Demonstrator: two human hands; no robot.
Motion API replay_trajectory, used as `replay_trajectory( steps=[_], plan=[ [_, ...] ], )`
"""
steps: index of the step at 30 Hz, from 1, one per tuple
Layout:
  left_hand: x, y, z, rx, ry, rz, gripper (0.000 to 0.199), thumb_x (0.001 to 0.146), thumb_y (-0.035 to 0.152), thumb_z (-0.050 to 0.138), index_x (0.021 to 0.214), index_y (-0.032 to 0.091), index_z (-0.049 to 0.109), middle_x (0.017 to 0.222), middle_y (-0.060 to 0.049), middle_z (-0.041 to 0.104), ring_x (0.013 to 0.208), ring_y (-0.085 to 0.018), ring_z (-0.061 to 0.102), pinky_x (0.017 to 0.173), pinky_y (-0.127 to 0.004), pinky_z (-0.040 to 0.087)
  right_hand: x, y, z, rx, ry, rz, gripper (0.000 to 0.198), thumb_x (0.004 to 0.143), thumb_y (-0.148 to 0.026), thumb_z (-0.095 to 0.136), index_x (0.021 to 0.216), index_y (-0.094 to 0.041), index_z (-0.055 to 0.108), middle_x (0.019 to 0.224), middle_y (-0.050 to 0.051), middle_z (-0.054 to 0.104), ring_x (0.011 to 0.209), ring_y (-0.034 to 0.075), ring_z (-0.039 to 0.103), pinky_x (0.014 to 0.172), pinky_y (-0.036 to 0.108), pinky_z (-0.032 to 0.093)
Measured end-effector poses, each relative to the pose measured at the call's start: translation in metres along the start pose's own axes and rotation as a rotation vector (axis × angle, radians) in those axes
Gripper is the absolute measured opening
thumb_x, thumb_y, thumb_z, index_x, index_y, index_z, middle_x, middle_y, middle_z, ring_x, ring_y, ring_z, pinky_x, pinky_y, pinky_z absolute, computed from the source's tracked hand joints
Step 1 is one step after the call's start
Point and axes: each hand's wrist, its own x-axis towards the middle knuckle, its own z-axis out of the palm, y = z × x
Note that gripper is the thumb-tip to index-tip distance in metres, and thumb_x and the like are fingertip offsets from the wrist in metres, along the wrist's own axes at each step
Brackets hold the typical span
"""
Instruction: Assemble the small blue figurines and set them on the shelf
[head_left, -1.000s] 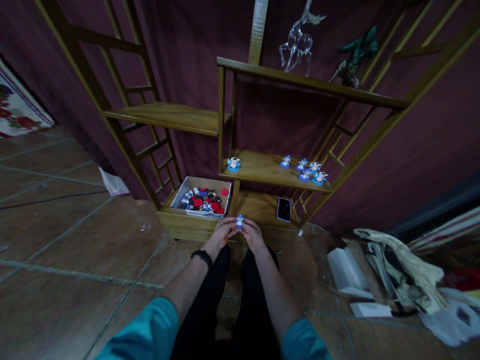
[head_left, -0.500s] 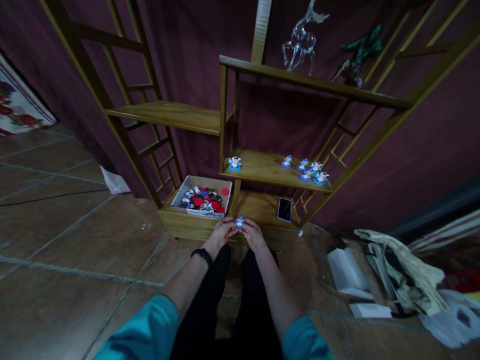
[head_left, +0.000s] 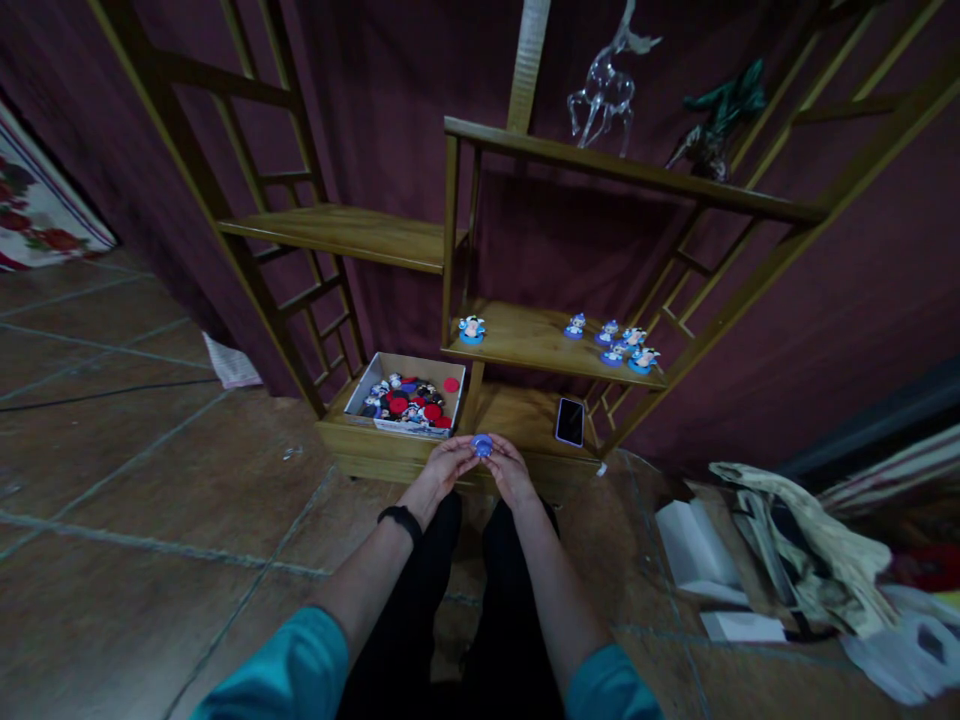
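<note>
A small figurine (head_left: pixel 482 446) with a round purple base is pinched between my two hands, its base turned toward me. My left hand (head_left: pixel 450 461) closes on its left side, and my right hand (head_left: pixel 508 467) closes on its right side. Behind my left hand, an open box (head_left: pixel 361 385) holds a heap of similar figurines with red, purple and dark round bases. On the shelf (head_left: pixel 517 335) above stand a blue-based figurine (head_left: pixel 472 330) at the left, a purple-based figurine (head_left: pixel 575 326) further right, and a cluster of figurines (head_left: pixel 613 353) near the right end.
A phone (head_left: pixel 570 422) lies on the lower board to the right. A clear deer ornament (head_left: pixel 604 90) and a green-and-brown statuette (head_left: pixel 712 125) stand on the top shelf. White boxes (head_left: pixel 697 550), a cloth bag (head_left: pixel 817 540) and plastic bags (head_left: pixel 911 650) lie on the floor at right.
The figurine in my hands has been tipped so that its purple base now shows instead of its front. My hands have stayed nearly in the same place.
</note>
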Motion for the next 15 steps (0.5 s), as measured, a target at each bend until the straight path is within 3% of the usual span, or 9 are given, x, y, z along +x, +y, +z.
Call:
replay_trajectory(
  steps=[5, 15],
  plan=[
    [-0.006, -0.001, 0.0, 0.019, 0.0, 0.098, 0.026, 0.059, 0.012, 0.075, 0.083, 0.012, 0.068, 0.075, -0.006, 0.07, 0.07, -0.014, 0.064, 0.074, -0.028, 0.051, -0.004, -0.001, 0.001, 0.028, -0.048, -0.022, 0.032, 0.054, -0.018, 0.074, 0.085, -0.02, 0.065, 0.089, 0.004, 0.071, 0.082, 0.017, 0.064, 0.073, 0.029, 0.049],
    [-0.01, 0.002, 0.002, 0.071, -0.024, 0.161, 0.026, 0.055, 0.014, 0.076, 0.08, 0.011, 0.07, 0.073, -0.007, 0.07, 0.067, -0.015, 0.063, 0.07, -0.027, 0.047, -0.012, -0.005, 0.002, 0.017, -0.121, -0.074, 0.027, 0.057, -0.021, 0.075, 0.082, -0.02, 0.066, 0.082, 0.003, 0.07, 0.075, 0.016, 0.062, 0.07, 0.028, 0.049]
  ],
)
